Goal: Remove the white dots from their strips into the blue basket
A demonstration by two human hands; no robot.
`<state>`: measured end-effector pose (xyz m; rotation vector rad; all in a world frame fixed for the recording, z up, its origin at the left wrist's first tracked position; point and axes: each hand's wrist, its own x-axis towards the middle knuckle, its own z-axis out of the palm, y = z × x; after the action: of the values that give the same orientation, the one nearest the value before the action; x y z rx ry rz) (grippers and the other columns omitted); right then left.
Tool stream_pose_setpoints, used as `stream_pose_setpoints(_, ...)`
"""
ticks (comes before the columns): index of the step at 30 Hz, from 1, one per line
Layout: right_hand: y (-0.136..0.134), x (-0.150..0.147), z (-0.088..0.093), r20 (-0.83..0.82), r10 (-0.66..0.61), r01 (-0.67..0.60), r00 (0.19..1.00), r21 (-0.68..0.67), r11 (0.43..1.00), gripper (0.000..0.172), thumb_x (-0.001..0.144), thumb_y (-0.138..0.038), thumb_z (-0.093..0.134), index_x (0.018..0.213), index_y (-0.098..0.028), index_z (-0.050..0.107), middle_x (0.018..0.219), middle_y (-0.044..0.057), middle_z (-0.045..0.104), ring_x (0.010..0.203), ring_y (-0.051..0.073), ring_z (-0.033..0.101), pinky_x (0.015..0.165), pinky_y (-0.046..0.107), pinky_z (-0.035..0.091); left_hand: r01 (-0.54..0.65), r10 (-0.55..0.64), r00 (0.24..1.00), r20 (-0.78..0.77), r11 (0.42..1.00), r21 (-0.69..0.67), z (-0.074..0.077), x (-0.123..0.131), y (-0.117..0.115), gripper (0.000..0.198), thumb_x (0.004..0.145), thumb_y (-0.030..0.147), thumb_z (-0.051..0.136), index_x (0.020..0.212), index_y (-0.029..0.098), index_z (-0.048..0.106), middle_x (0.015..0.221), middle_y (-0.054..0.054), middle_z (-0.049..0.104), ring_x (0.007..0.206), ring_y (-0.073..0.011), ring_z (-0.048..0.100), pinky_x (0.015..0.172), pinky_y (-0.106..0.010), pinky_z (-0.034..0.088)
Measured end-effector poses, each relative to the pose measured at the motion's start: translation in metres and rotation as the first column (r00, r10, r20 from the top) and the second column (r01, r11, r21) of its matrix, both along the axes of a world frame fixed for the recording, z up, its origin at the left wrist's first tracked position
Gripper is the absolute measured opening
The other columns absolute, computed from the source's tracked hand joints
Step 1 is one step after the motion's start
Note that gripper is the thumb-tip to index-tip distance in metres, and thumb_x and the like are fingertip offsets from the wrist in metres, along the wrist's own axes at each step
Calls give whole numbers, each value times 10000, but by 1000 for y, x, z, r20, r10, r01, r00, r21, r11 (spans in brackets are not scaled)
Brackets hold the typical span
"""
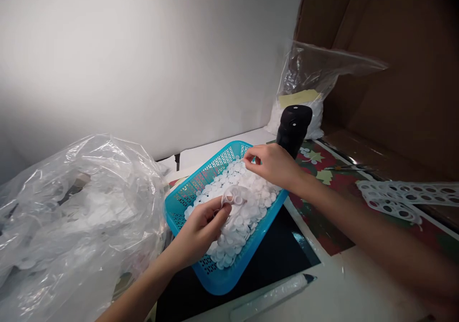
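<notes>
My left hand (201, 229) is closed, thumb against fingers, on a translucent white piece with round holes (234, 195). It hovers over a blue plastic basket (220, 284) with perforated sides. Small white round discs (224, 252) fill much of the basket in a loose heap. Above the basket's far right side, my right hand (274, 165) has its thumb and fingertips pinched together. Whatever is between those fingertips, if anything, is too small to make out.
A large clear plastic bag (103, 183) with whitish contents bulges at left. Behind my right hand stand a black bottle (294, 126) and a zip bag of white pieces (311, 100). Perforated white strips (405, 195) lie right, a wrapped pen-like object (270, 295) in front, cardboard (387, 73) behind.
</notes>
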<state>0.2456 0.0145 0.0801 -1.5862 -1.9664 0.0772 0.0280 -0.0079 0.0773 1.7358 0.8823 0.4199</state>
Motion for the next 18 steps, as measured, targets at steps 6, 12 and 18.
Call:
stream_pose_setpoints(6, -17, -7, 16, -75, 169, -169, 983, 5, 986, 127, 847, -233, 519, 837, -181, 634, 854, 17, 668, 678, 129, 552, 640, 245, 373, -31, 32, 999, 13, 997, -72, -2, 1, 3, 261, 887, 399, 430, 779, 175, 509, 570, 68, 307, 450, -50, 309, 392, -141, 278)
stream_pose_setpoints(12, -41, -21, 31, 59, 359, -351, 931, -116, 929, 206, 850, -305, 528, 772, -186, 677, 687, 11, 651, 638, 136, 543, 573, 246, 339, -77, 78, 997, 12, 992, -95, -1, 3, 4, 298, 880, 410, 437, 699, 174, 447, 574, 65, 330, 454, -50, 320, 389, -142, 269)
stream_pose_setpoints(18, -42, -24, 29, 221, 367, -346, 904, -127, 930, 288, 834, -242, 510, 579, -170, 621, 546, -4, 591, 528, 110, 483, 517, 255, 275, -34, 34, 999, 9, 998, -48, -2, 2, 1, 255, 889, 381, 423, 761, 175, 497, 562, 69, 275, 464, -62, 270, 405, -158, 249)
